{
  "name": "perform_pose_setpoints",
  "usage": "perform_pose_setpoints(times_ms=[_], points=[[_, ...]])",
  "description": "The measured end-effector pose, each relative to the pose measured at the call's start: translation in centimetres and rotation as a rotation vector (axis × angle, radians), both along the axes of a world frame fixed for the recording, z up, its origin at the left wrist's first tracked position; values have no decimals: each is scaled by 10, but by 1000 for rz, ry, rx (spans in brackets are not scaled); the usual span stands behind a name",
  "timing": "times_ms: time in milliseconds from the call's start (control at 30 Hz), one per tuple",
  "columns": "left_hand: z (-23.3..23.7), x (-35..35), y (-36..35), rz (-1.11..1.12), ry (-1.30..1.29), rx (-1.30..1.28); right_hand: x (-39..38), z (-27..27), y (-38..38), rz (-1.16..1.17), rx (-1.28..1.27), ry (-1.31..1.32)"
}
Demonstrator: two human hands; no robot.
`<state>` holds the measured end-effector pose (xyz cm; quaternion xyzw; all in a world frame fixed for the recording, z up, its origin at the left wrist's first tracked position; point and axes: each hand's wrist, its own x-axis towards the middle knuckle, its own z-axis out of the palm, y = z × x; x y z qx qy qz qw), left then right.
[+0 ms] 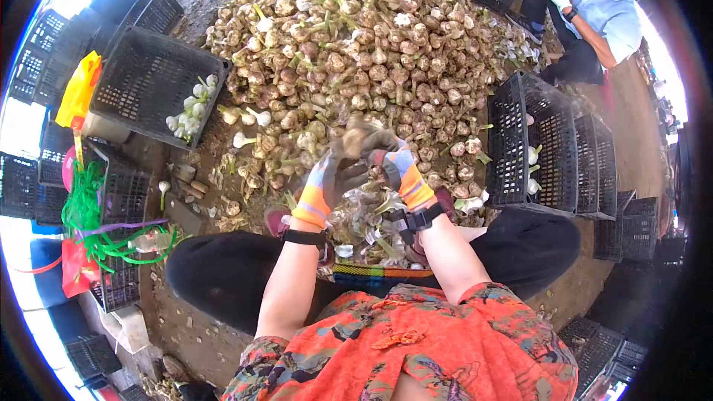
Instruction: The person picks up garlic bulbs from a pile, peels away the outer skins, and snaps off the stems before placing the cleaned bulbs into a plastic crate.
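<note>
My gloved left hand (334,177) and gloved right hand (388,154) are close together at the near edge of a big garlic heap (356,52). Between them is a brownish garlic bulb (355,141), smeared by motion, with the fingers of both hands curled around it. The gloves are dark at the fingers, with orange and lilac cuffs. Under my hands, between my shoes, lies a pile of papery garlic skins (364,226). A few pale bulbs (243,139) with stems rest at the heap's left edge.
A black crate (160,74) at left holds several cleaned white garlic bulbs (194,110). Another black crate (546,145) at right has a few bulbs. Green netting (85,208) hangs over crates at left. A co-worker (594,18) in white gloves sits at upper right.
</note>
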<state>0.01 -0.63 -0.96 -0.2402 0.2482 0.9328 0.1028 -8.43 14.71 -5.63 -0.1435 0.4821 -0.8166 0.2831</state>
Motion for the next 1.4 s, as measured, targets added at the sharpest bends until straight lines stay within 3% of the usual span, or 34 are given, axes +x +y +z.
perform_pose_setpoints(times_ms=[33,100,133,167,233,267,367,500,600,800,867,933,967,1033,1133,1167,1267,1333,1367,1400], points=[[2,2,1,-1,13,-5,8,23,-2,-1,-5,13],[8,6,7,192,279,-192,24,69,-13,-94,-213,-110],[25,6,11,186,318,-235,25,72,-15,-241,-176,-3],[23,3,11,188,332,-235,23,76,-14,-240,-179,11],[19,1,14,315,578,-787,25,87,-11,-216,22,-149],[23,3,17,312,590,-784,29,93,-10,-166,20,-115],[40,18,27,270,654,-1362,32,98,-15,-92,63,77],[28,18,27,265,701,-1175,41,98,-18,-91,96,31],[22,19,24,312,672,-1401,43,96,-11,-86,71,114],[38,22,26,251,670,-1309,45,100,6,-91,90,138],[43,24,27,222,686,-1255,38,96,14,-2,-112,74],[49,27,30,328,714,-831,23,82,19,-92,-9,229],[65,33,28,231,698,-473,19,82,22,-182,96,382],[86,36,25,161,531,-350,16,81,25,-145,147,363],[85,34,31,228,510,-421,31,87,14,-228,-56,130],[77,32,37,290,621,-660,37,88,7,-308,15,246],[58,22,31,377,697,-686,47,98,6,-310,136,122],[62,27,9,69,477,-494,48,102,6,-162,-35,49],[59,28,-2,-71,526,-384,49,107,7,-157,-35,47],[56,27,3,28,490,-428,50,113,10,-112,22,81]])
